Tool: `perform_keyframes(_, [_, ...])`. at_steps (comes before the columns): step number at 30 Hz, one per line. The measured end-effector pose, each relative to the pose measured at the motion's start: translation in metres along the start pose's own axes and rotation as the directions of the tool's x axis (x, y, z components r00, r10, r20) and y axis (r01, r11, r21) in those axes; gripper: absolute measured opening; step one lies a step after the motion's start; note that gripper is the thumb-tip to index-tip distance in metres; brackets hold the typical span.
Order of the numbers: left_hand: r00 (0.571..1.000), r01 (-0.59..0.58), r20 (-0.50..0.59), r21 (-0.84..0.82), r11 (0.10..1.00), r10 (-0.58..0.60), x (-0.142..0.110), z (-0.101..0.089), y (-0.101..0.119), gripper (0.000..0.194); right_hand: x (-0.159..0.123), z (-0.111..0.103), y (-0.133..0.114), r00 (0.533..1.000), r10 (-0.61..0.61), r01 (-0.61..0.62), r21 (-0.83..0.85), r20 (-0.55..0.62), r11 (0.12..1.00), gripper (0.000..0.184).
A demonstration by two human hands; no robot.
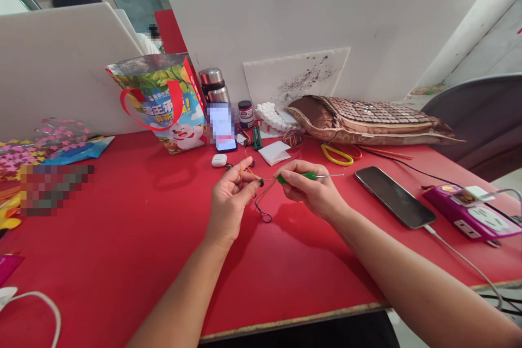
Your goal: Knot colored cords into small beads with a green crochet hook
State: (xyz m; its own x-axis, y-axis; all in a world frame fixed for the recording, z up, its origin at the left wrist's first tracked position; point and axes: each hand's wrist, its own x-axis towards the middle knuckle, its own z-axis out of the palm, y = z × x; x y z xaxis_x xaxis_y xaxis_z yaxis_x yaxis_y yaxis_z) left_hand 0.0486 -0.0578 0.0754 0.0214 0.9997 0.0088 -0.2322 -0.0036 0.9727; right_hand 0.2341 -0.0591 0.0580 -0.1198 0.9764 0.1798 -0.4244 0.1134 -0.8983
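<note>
Over the red table, my left hand (232, 196) pinches a small dark knotted cord (261, 182) between thumb and fingertips. Orange strands run up around its fingers, and a dark loop (265, 217) dangles below. My right hand (308, 187) is closed around a green-handled crochet hook (309, 176), held level. A thin metal shaft sticks out to the right of the handle. On the left side a fine line, either the tool's tip or thread, reaches the knot; I cannot tell which. Thin cords stretch between both hands.
A phone (222, 125) stands upright behind my hands, beside a white earbud case (219, 160) and folded paper (275, 153). Yellow-handled scissors (337, 155), another phone (395, 196) and a purple power strip (473, 212) lie right. A shopping bag (163, 103) stands left; a cushion (375, 119) lies behind.
</note>
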Motion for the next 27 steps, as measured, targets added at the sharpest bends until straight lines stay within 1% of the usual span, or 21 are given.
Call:
perform_keyframes(3, [0.999, -0.036, -0.01, 0.05, 0.998, 0.036, 0.0, 0.0, -0.002, 0.065, 0.0, -0.001, 0.002, 1.0, -0.027, 0.027, -0.029, -0.014, 0.999, 0.025])
perform_keyframes(7, [0.999, -0.048, -0.013, 0.083, 0.995, 0.049, 0.0, 0.001, 0.0, 0.066, 0.001, -0.001, 0.003, 0.999, -0.032, 0.031, -0.026, -0.028, 0.999, 0.026])
perform_keyframes(12, [1.0, 0.004, 0.007, 0.061, 0.998, -0.004, 0.0, 0.001, 0.001, 0.074, 0.001, 0.0, 0.004, 0.999, -0.04, 0.04, -0.01, -0.021, 0.999, 0.028])
perform_keyframes(16, [0.996, 0.088, 0.025, -0.013, 0.996, -0.087, 0.001, 0.0, 0.004, 0.08, 0.001, -0.001, 0.006, 1.0, -0.029, 0.029, -0.01, -0.001, 1.0, 0.027])
perform_keyframes(20, [0.986, 0.162, 0.047, -0.064, 0.985, -0.16, 0.0, 0.001, 0.008, 0.083, 0.001, -0.002, 0.005, 1.0, 0.01, -0.009, -0.008, 0.03, 1.0, 0.028])
perform_keyframes(23, [0.983, 0.171, 0.08, -0.046, 0.984, -0.167, -0.001, 0.001, 0.009, 0.078, 0.002, -0.004, -0.001, 0.999, 0.036, -0.035, -0.018, 0.028, 0.999, 0.032])
perform_keyframes(27, [0.982, 0.144, 0.124, 0.008, 0.989, -0.144, -0.001, 0.0, 0.006, 0.072, 0.003, -0.006, -0.008, 0.994, 0.081, -0.078, -0.043, 0.072, 0.996, 0.039])
